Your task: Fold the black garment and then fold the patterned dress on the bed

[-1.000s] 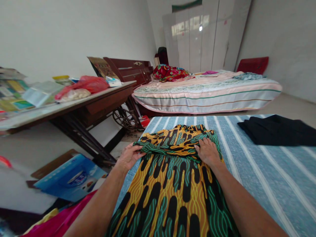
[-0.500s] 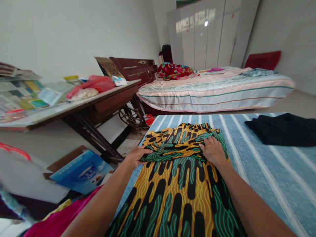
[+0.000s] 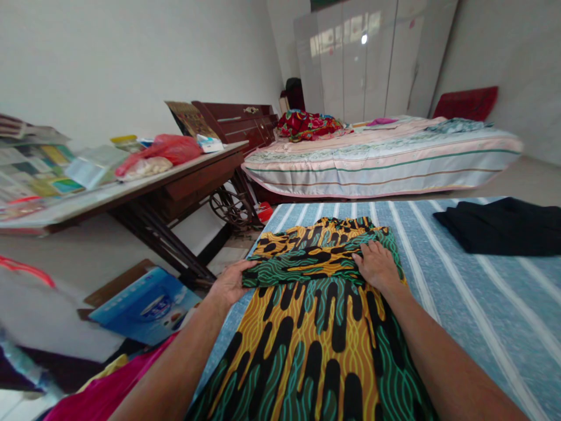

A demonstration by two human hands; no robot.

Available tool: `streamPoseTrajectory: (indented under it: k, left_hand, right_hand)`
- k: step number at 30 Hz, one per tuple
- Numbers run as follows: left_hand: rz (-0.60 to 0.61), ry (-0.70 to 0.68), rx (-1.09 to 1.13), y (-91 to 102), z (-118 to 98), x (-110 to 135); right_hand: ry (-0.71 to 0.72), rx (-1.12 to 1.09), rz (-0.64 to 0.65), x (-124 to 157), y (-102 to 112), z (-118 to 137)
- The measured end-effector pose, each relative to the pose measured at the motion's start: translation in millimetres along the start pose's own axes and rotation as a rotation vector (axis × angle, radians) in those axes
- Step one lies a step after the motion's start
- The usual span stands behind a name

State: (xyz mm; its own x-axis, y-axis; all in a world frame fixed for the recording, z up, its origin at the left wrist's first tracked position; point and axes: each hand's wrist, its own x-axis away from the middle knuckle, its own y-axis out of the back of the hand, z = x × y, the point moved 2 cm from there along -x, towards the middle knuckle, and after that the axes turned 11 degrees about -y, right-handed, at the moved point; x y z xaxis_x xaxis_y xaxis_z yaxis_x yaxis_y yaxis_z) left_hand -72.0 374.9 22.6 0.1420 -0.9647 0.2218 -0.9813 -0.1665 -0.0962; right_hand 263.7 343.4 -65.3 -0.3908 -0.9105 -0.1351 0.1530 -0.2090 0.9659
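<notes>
A patterned cloth [image 3: 315, 345] in orange, green and black lies lengthwise on a blue striped sheet [image 3: 473, 304] in front of me. Its far end is folded back toward me into a flat band. My left hand [image 3: 230, 283] pinches the left end of that folded band at the edge of the sheet. My right hand [image 3: 377, 266] rests on the right part of the fold, fingers bent over the cloth and pressing it down.
A black folded garment [image 3: 504, 233] lies on the sheet at the right. A wooden table [image 3: 175, 187] with papers and a red bag stands at the left, a blue box [image 3: 144, 304] on the floor below. A bed [image 3: 381, 161] and white wardrobe [image 3: 363, 58] stand behind.
Both hands have drawn the folded end of the cloth toward me; the fold is now flatter and wider. The view has shifted slightly.
</notes>
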Motion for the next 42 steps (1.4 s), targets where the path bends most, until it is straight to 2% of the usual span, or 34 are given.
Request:
streamPoseTrajectory:
  k: [3, 6, 9, 13, 16, 20, 24, 28, 34, 36, 38, 39, 40, 42]
  left_hand:
    - [0.021, 0.03, -0.056, 0.7, 8.3, -3.2]
    - [0.006, -0.05, -0.1, -4.1, 8.4, -5.5]
    - [0.004, -0.179, -0.108, -13.7, -3.8, -3.4]
    - [-0.026, -0.379, -0.032, -24.9, -31.1, 4.8]
    - [-0.089, -0.409, -0.006, -26.6, -42.9, 8.9]
    - [-0.15, -0.381, 0.016, -23.6, -46.8, 9.6]
    - [-0.261, -0.299, 0.023, -18.1, -45.1, 4.1]
    - [-0.342, -0.248, -0.18, -11.8, -33.1, -5.0]
    - [-0.358, -0.325, -0.382, 8.5, -12.9, -10.7]
    - [-0.377, -0.446, -0.477, 12.6, -12.5, -6.3]
    - [-0.291, -0.666, -0.674, 5.5, -12.1, 4.6]
    - [-0.175, -0.789, -0.809, -3.7, -9.6, 12.6]
    - [-0.02, -0.894, -0.945, -16.1, -4.7, 22.2]
    - [0.416, -0.987, -1.169, -47.1, 13.1, 43.6]
  right_hand:
    - [0.0, 0.0, -0.007, -0.6, -0.7, 0.0]
    - [0.0, 0.004, -0.011, 0.1, -0.7, -0.2]
    - [0.006, 0.005, -0.015, 0.7, 0.1, -0.2]
    - [0.001, 0.006, -0.006, 0.9, 1.6, 0.0]
    - [-0.005, -0.008, -0.012, 0.9, 3.4, 0.3]
    - [-0.012, -0.033, 0.001, 0.3, 5.2, 0.7]
    - [-0.019, -0.04, 0.012, -0.1, 5.5, 0.8]
    - [-0.02, -0.038, 0.018, 0.2, 5.2, 1.0]
    - [-0.013, -0.038, 0.04, -0.1, 8.7, 2.0]
    - [-0.012, -0.037, 0.038, 0.0, 10.0, 2.0]
    - [-0.015, -0.036, 0.035, 0.2, 10.4, 1.8]
    - [-0.016, -0.035, 0.034, 0.3, 10.3, 1.6]
    - [-0.016, -0.035, 0.032, 0.4, 10.0, 1.5]
    - [-0.018, -0.034, 0.027, 0.3, 9.0, 1.2]
